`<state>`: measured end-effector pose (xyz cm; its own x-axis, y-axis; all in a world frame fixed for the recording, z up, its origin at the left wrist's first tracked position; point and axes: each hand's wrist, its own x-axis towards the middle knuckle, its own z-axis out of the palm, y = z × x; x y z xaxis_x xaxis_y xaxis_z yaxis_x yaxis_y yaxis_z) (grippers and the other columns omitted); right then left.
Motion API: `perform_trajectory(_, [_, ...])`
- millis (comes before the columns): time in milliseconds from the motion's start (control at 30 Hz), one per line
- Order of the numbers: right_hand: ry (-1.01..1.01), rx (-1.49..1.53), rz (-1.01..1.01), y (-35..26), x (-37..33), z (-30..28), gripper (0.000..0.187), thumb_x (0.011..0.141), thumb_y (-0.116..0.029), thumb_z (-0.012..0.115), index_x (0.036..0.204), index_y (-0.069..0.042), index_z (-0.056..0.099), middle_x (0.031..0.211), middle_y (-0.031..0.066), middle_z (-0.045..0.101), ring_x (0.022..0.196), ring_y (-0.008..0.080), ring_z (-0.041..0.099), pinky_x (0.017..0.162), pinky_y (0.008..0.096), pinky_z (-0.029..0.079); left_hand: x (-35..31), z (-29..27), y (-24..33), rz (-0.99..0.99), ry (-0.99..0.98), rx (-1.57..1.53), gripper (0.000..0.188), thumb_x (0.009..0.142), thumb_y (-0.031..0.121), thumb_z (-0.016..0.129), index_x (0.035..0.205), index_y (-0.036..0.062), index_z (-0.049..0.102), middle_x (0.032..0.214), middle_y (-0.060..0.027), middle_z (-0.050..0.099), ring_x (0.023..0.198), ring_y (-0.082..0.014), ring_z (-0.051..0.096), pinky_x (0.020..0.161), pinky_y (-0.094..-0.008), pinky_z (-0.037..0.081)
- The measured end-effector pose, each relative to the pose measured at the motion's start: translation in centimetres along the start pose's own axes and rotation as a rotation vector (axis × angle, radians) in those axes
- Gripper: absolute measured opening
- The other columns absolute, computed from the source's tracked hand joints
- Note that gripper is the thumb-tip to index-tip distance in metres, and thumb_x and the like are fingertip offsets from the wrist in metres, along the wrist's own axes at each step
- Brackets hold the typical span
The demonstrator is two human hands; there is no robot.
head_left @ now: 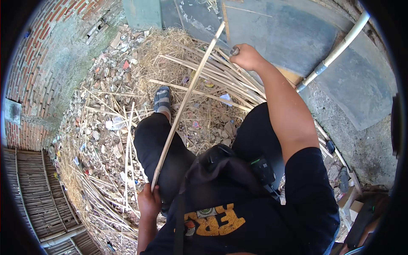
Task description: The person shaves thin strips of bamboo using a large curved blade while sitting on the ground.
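Note:
A long, pale bamboo strip (pixel 185 102) slants up and to the right across my left leg, its far end reaching towards the grey panels. Its near end is in my left hand (pixel 149 202), fingers closed round it beside my left thigh. Out in front on the right, my right hand (pixel 247 57) is closed in a fist round a dark, round-ended tool handle (pixel 234 51). The rest of that tool cannot be made out. A gap separates the right fist from the strip. Several split bamboo strips (pixel 212 73) lie in a pile on the ground beyond my knees.
Rubble and dry shavings (pixel 168 46) cover the ground. More thin strips (pixel 100 208) lie at the left. A brick wall (pixel 46 63) bounds the left side, with a woven bamboo panel (pixel 38 187) below it. Grey panels (pixel 284 34) and a pale pole (pixel 340 49) stand at the right.

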<state>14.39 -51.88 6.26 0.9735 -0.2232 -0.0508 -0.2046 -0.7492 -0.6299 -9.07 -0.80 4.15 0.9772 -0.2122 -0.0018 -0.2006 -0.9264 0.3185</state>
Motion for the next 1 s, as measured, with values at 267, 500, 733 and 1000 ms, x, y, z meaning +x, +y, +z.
perform_trajectory(267, [-0.260,-0.386,-0.303,-6.2,-5.1,0.6,0.039,0.074,-0.020,0.070,0.109,-0.003,0.072,0.095,0.0200,0.072,0.090,0.0364,0.068,0.083,0.0443,0.054,0.8,-1.8,0.6,-0.143,-0.211,-0.257,0.029,0.101,0.023,0.056,0.085,-0.0016,0.058,0.064,-0.0217,0.059,0.061,-0.0437,0.061,0.055,-0.0467,0.044])
perform_trajectory(500, [-0.097,-0.101,0.011,1.4,0.8,-0.3,0.043,0.076,-0.025,0.067,0.113,-0.005,0.071,0.108,0.0232,0.070,0.103,0.0369,0.066,0.089,0.0438,0.053,1.2,-2.0,-0.2,-0.083,-0.204,-0.163,0.028,0.099,0.023,0.057,0.085,-0.0013,0.059,0.066,-0.0233,0.061,0.063,-0.0452,0.061,0.057,-0.0490,0.045])
perform_trajectory(733, [-0.117,-0.211,-0.159,-4.4,-4.1,0.1,0.036,0.077,-0.020,0.064,0.109,-0.006,0.073,0.103,0.0189,0.071,0.099,0.0362,0.067,0.088,0.0453,0.053,1.3,-1.7,-0.8,-0.166,-0.308,-0.379,0.034,0.102,0.029,0.053,0.099,-0.0045,0.060,0.065,-0.0125,0.060,0.060,-0.0211,0.058,0.058,-0.0374,0.044])
perform_trajectory(1000, [-0.273,-0.079,-0.174,-3.2,-2.0,-0.1,0.033,0.077,-0.022,0.072,0.101,0.000,0.071,0.090,0.0201,0.071,0.088,0.0311,0.069,0.079,0.0418,0.053,1.6,-1.2,-1.0,-0.102,-0.258,-0.345,0.038,0.101,0.030,0.057,0.085,-0.0049,0.060,0.063,-0.0183,0.060,0.057,-0.0277,0.061,0.056,-0.0386,0.045])
